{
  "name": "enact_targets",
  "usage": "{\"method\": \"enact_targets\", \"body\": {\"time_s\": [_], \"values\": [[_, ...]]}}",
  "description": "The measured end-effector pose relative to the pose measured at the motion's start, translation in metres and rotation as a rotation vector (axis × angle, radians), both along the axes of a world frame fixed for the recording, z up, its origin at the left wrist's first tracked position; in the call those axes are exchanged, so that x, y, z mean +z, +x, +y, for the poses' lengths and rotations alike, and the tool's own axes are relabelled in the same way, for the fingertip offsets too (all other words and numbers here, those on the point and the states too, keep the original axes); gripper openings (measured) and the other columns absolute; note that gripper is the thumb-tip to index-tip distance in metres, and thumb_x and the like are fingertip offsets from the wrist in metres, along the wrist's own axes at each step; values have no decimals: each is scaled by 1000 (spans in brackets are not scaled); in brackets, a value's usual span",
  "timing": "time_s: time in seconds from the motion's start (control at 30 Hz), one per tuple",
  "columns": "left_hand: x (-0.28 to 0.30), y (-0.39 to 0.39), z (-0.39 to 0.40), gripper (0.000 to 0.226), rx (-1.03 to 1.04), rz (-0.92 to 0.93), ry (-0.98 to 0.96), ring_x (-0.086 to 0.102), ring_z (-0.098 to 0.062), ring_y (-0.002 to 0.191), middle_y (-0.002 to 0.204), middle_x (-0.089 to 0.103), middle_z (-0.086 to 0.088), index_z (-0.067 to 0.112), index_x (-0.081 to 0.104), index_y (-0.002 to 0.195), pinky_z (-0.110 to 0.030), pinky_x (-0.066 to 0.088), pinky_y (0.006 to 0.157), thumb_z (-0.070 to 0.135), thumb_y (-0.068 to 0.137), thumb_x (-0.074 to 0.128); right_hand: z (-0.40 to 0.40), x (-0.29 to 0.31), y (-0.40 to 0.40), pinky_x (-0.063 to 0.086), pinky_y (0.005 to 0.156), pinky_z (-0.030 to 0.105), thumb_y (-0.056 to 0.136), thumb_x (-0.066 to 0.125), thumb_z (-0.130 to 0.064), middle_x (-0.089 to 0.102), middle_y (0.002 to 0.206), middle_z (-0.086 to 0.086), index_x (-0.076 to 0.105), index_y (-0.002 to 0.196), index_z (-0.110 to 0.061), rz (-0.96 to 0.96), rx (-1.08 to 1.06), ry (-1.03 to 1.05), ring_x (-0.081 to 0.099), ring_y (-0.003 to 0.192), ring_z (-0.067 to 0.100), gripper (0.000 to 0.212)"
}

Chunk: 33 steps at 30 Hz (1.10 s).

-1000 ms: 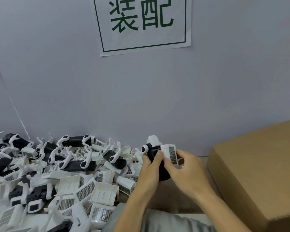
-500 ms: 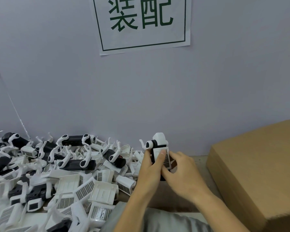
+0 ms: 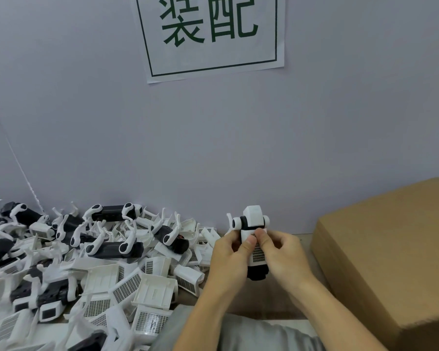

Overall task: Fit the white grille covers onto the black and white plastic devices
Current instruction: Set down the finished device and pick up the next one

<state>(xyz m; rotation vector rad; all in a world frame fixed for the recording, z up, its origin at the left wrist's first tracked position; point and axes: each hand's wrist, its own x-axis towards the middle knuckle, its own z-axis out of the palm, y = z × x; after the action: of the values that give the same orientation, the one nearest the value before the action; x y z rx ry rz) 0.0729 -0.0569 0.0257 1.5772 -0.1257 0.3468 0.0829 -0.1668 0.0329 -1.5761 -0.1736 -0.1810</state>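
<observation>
Head view: grey wall [image 3: 314,135], paper sign [image 3: 213,34].

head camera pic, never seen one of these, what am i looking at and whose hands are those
The picture comes from a camera worn on a person's head, looking down at their own hands; no robot is involved. The left hand and right hand together hold one black and white device upright, both thumbs pressing a white grille cover against its front. To the left lies a pile of loose covers and more devices. A cardboard box sits on the right, and a paper sign hangs on the wall.
</observation>
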Motion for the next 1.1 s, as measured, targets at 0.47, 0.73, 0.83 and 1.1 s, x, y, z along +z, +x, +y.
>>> {"method": "enact_targets", "body": {"time_s": [0.47,0.73,0.83,1.1], "values": [[3,-1,-2,16,-57,125,-150,73,-24,101,103,77,-10,12,75,106,-43,57,93,19,97,64,-7,-4,5,54,72,19,97,63,-16,78,89,-10,74,99,-28,-45,36,14,72,85,3,17],[10,-4,6,11,-62,203,-272,76,-25,85,94,78,-13,12,80,94,-32,59,65,18,88,74,-4,-5,6,50,60,11,96,64,-24,74,84,-7,68,93,-26,-139,-81,-52,69,79,0,6],[13,-3,7,22,83,234,-360,72,-21,72,91,77,-14,9,78,100,-26,52,52,27,92,69,-4,-8,6,49,75,15,95,62,-37,62,104,-14,56,103,-34,-240,-154,-285,61,93,0,10],[38,-6,14,21,133,145,-166,71,-17,80,88,76,-8,11,76,83,-31,56,68,18,96,60,-13,-1,6,55,69,36,96,58,-21,66,88,-3,63,103,-27,-246,-241,-336,68,81,22,11]]}}
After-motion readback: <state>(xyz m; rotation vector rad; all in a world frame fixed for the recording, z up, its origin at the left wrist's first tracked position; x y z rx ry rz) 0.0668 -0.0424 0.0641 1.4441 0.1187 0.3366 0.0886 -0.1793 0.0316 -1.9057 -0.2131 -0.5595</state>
